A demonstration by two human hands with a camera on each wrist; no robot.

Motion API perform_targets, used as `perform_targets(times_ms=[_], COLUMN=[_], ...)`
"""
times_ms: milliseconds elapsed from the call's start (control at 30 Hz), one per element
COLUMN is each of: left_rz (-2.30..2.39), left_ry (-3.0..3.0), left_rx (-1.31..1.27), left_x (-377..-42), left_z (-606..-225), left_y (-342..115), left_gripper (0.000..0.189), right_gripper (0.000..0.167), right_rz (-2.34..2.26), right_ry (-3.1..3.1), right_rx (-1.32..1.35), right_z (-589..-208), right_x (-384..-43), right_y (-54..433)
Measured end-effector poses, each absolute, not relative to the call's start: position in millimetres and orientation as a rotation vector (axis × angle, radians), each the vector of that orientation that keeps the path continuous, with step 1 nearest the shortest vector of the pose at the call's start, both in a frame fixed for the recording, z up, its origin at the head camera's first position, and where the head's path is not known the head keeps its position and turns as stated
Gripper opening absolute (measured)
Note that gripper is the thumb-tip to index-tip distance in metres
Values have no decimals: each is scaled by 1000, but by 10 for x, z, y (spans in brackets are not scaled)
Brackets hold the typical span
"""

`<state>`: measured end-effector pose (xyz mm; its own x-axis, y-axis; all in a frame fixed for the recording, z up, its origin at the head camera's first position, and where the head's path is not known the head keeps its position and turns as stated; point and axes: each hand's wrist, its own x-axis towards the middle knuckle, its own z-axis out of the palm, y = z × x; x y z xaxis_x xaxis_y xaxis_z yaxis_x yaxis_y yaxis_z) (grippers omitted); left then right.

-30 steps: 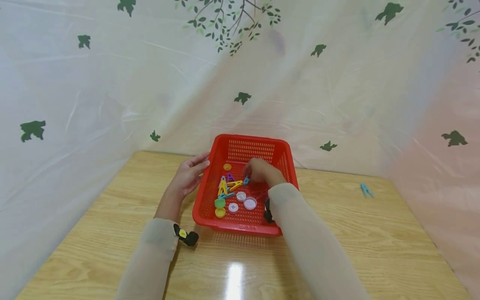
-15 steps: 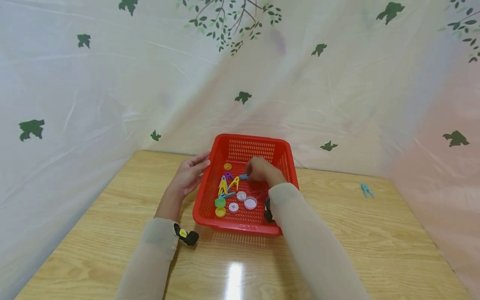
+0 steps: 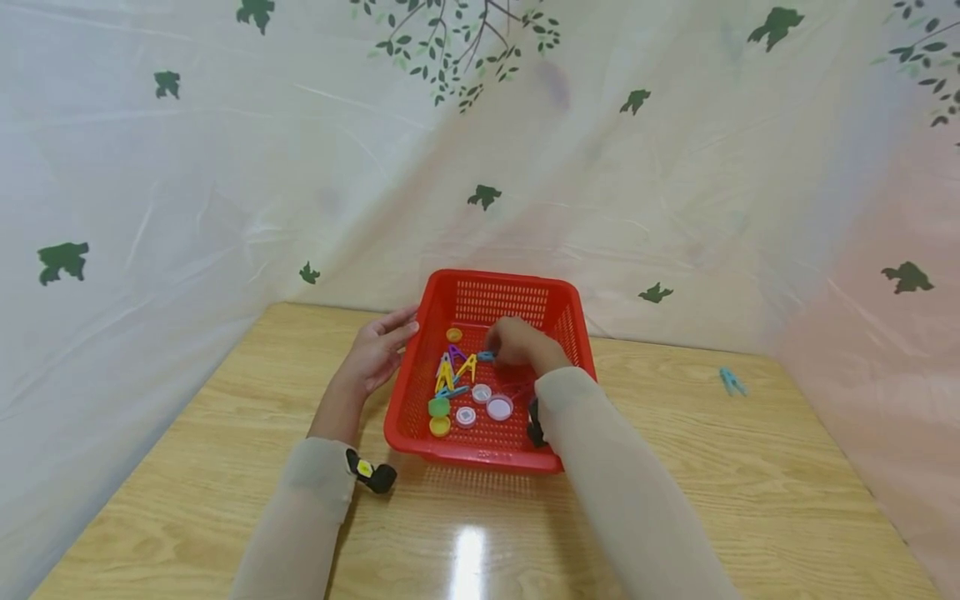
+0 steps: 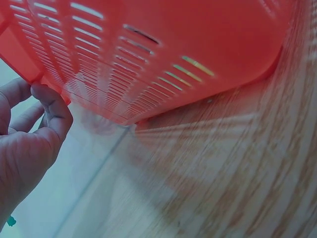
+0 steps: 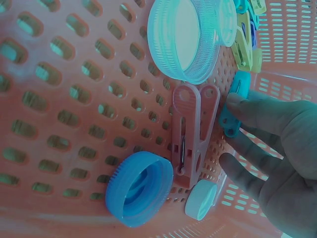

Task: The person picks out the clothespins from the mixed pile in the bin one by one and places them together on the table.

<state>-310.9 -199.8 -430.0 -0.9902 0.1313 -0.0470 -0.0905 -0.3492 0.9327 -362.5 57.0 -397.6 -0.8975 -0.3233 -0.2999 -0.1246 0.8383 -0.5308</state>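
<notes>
Forearm (image 3: 630, 479) slanting from lower right of the head view, the right hand (image 3: 517, 342) bends into the red basket (image 3: 487, 456), thumb and fingers clamped on a blue clothespin (image 5: 231, 119). At the fingertips, mid-frame, it points left, nearly level; its long axis is near upright in the right wrist view. The left hand (image 3: 377, 354) pinches the basket's left rim.
</notes>
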Motion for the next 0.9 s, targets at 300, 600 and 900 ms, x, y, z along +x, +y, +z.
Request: perform_targets(times_ms=[300,600,900], left_rz=[2467,2442,2449], left_ry=[1695,1704,1707], left_rx=[54,62,62], left_x=[-3101,-3114,-3087], left_z=[-4296,-4301,-4304], left_y=[-1994,-1961,-1979], left_gripper=[49,51,55], right_gripper=[27,21,23], right_rz=[-721,-742,-713], right_ry=[2631,2633,2647], right_rx=[-335,-327,-374], right_z=[-3994,-3990,-4018], right_x=[-3643,-3621,-3642], right_y=[574,617,611])
